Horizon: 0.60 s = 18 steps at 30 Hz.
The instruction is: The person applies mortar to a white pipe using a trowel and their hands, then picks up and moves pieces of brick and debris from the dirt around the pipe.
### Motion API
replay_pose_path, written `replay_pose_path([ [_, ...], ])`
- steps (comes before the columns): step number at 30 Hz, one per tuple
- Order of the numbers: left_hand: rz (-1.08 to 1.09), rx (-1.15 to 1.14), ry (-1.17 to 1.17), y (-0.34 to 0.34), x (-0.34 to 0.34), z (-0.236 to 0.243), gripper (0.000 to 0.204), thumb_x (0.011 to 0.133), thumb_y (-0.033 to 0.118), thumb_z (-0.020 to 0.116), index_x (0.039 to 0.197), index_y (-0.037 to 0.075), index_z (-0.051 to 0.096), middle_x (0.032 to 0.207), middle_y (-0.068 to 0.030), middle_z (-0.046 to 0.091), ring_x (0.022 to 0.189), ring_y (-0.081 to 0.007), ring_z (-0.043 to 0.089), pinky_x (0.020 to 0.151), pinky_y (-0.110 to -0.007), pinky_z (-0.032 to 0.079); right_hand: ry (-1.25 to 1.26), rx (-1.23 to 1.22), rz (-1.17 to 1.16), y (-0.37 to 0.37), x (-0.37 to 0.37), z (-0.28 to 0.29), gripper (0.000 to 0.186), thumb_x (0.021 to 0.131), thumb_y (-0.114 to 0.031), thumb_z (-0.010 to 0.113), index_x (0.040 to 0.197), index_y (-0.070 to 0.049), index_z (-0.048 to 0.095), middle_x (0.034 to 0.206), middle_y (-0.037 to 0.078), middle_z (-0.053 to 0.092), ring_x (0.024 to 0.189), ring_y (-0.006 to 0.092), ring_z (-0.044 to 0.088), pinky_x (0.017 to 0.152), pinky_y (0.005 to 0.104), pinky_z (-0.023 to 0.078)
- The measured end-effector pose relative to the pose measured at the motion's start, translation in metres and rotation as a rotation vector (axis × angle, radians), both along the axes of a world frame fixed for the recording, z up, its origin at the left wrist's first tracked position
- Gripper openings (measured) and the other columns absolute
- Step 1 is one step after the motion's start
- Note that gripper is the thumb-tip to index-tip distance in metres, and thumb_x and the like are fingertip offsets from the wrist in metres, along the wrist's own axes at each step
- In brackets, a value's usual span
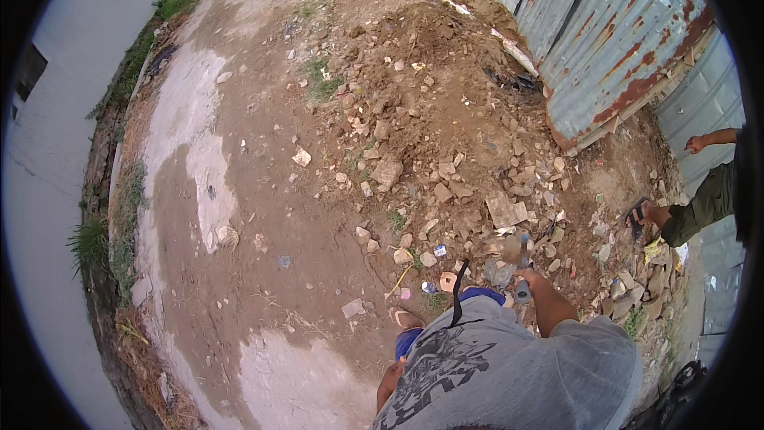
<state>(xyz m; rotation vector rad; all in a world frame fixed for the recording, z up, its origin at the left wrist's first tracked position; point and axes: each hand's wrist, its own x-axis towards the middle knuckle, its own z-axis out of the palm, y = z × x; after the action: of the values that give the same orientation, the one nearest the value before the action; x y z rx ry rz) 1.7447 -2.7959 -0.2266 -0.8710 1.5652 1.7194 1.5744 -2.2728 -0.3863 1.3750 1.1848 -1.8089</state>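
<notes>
My right hand [527, 277] is closed around the grey handle of a hand tool [523, 264] whose dark head points up and away over the rubble; the kind of tool is not clear. It hovers above flat broken stones [506, 209] at the near edge of a rubble pile [414, 111]. My left hand [388, 382] hangs low beside my grey printed shirt [509, 374]; only part of it shows and its fingers are hidden. One of my feet, in a sandal [406, 318], stands on the dirt just before the stones.
A rusty corrugated metal fence [613, 40] runs along the right. Another person's leg with a sandal [638, 216] and an arm [710, 140] come in at the right edge. A white wall [56, 151] with a weedy strip borders the dirt path [239, 191] on the left.
</notes>
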Motion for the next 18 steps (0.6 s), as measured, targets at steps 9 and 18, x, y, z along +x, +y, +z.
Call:
replay_pose_path([
  [9,-0.473,-0.224,0.177,-0.132,-0.11,0.016,0.044,0.092,0.043,0.06,0.082,0.0,0.065,0.066,-0.0014,0.059,0.062,-0.0103,0.05,0.056,-0.03,0.04,0.043,0.048,0.239,-0.078,-0.038,0.065,0.018,0.082,-0.016,0.068,0.088,0.001,0.065,0.063,0.013,0.063,0.053,0.0238,0.062,0.049,0.0357,0.05],
  [18,-0.417,-0.76,0.282,-0.272,-0.215,-0.103,0.046,0.094,0.041,0.055,0.081,-0.002,0.063,0.073,-0.0239,0.061,0.062,-0.031,0.058,0.062,-0.043,0.045,0.204,-0.527,0.039,-0.252,-0.179,0.031,0.016,0.08,-0.013,0.062,0.068,-0.003,0.057,0.063,0.01,0.06,0.052,0.0212,0.06,0.045,0.0301,0.049],
])
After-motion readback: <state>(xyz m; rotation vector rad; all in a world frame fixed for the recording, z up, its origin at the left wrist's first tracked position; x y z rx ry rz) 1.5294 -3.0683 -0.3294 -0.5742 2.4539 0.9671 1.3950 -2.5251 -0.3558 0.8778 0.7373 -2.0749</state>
